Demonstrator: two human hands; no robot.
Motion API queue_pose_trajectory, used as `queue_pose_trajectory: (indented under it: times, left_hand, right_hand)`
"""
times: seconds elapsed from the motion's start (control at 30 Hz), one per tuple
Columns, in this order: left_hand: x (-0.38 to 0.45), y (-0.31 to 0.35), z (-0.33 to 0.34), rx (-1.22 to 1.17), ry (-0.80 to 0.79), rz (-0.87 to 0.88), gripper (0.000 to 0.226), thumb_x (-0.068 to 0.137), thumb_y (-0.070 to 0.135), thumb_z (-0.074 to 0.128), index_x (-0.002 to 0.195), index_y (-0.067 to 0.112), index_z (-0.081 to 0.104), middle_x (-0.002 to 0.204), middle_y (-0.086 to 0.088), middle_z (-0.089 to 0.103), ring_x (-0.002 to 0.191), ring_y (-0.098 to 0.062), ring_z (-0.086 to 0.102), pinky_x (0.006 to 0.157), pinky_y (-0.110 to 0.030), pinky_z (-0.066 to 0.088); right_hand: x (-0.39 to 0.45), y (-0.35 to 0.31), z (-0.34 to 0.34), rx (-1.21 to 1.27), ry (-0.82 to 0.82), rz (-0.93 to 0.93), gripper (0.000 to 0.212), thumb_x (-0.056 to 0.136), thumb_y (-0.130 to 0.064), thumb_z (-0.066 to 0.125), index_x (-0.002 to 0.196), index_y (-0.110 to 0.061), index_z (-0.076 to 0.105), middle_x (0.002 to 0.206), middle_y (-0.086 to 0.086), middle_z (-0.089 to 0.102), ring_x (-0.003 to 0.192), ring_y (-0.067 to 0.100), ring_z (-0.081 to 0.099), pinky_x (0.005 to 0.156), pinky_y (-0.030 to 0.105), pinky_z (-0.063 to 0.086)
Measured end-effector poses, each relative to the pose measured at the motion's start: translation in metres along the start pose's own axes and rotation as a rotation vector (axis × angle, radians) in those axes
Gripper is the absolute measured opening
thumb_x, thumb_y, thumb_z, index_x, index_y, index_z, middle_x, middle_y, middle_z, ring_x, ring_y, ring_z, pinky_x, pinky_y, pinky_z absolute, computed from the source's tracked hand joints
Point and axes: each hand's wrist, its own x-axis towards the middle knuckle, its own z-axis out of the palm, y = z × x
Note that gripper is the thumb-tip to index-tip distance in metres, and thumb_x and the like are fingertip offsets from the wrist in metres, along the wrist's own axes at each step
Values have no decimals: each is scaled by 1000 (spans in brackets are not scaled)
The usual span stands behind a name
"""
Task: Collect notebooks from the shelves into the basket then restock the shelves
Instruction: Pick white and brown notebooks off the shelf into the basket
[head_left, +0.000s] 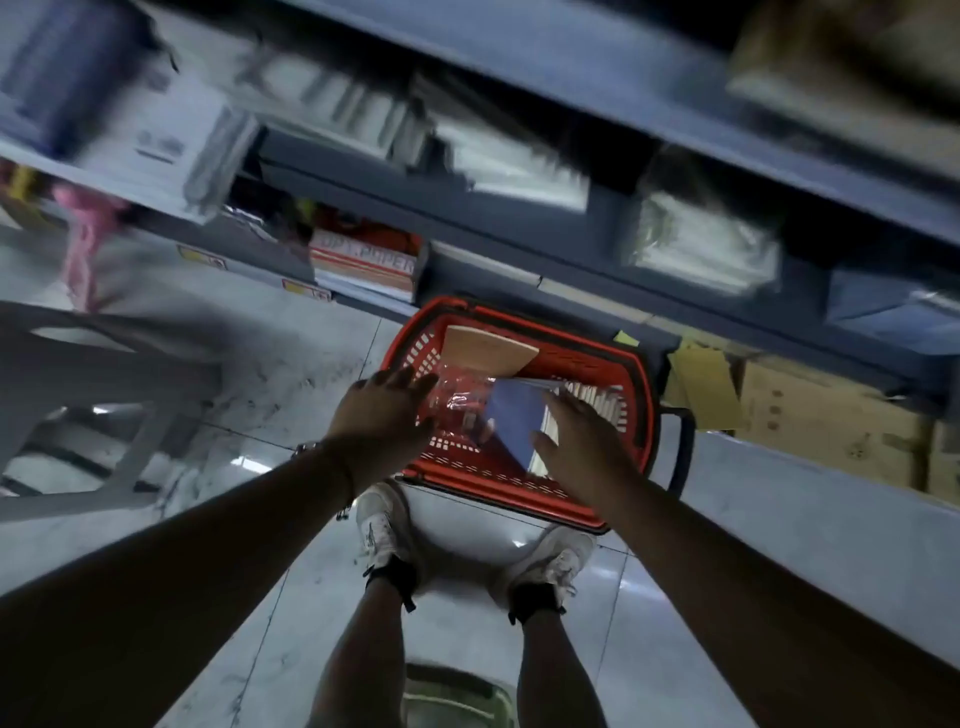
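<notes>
Basket (597, 358) on floor below shelves (519, 249). Blue notebook (514, 421) tilted inside, beside shrink-wrapped pack (457, 400). Left hand (382, 410) and right hand (582, 441) both spread wide, holding nothing. Notebook likely light, stiff; wrap slippery: take by edges.

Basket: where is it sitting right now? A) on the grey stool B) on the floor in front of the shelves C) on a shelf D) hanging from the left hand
B: the red basket rests on the tiled floor just ahead of the person's shoes, below the shelves, with both hands reaching into it rather than carrying it.
</notes>
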Motion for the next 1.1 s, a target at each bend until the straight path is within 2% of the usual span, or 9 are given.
queue_pose_trajectory:
  times: [0.13,0.33,0.5,0.57,0.67,0.77,0.87,1.0,1.1]
  left_hand:
    - [55,-21,46,30,14,-14,55,94,41,48,145,24,38,144,-6,49,126,-29,50,101,-43,45]
    - [132,-39,105,149,33,41,53,95,39,46,145,23,37,147,-11,45,131,-33,46,102,-44,43]
    - [195,-37,149,297,52,68,54,97,37,46,149,23,33,151,-16,37,133,-37,40,106,-46,39]
    - [216,-36,165,350,59,73,57,98,33,47,150,21,29,153,-17,33,133,-39,38,105,-46,36]
    - [239,-38,184,287,81,18,60,96,29,50,150,20,27,153,-19,30,130,-41,39,103,-47,37]
    - [249,-39,195,276,221,33,55,92,21,52,145,17,34,139,-14,38,120,-38,45,92,-45,40]
    - [252,-34,195,260,304,28,45,93,17,52,137,14,43,131,-15,42,117,-37,46,90,-45,40]
    - [254,-31,196,275,250,-16,36,96,15,52,131,10,54,126,-16,48,116,-37,47,92,-45,41]
    - [246,-35,197,178,263,-38,30,94,19,56,123,13,62,124,-14,50,119,-36,45,98,-45,40]
  right_hand:
    - [57,19,40,29,-19,66,60,97,-32,55,149,-13,34,150,12,43,137,29,41,110,37,36]
    - [130,42,89,-25,-48,40,61,98,-33,53,150,-12,30,150,13,43,135,32,43,107,40,38]
    - [192,53,125,-57,26,-13,48,95,-32,55,139,-15,44,133,13,58,119,34,56,95,39,48]
    - [215,55,135,-89,56,-44,52,93,-28,55,141,-15,42,137,15,55,121,36,54,98,43,46]
    - [241,58,145,-229,96,-67,61,89,-23,57,147,-16,36,141,16,45,123,39,48,102,43,41]
    - [249,61,155,-379,230,-89,56,86,-17,56,140,-14,40,130,18,45,114,39,48,90,44,42]
    - [250,64,161,-447,327,-121,50,85,-11,53,134,-11,44,125,19,47,111,39,48,85,43,43]
    - [255,65,159,-379,330,-152,39,89,-5,50,127,-12,47,124,17,52,114,37,50,87,42,43]
    - [255,67,155,-366,310,-137,32,89,-5,55,120,-11,52,122,15,54,114,36,50,85,41,44]
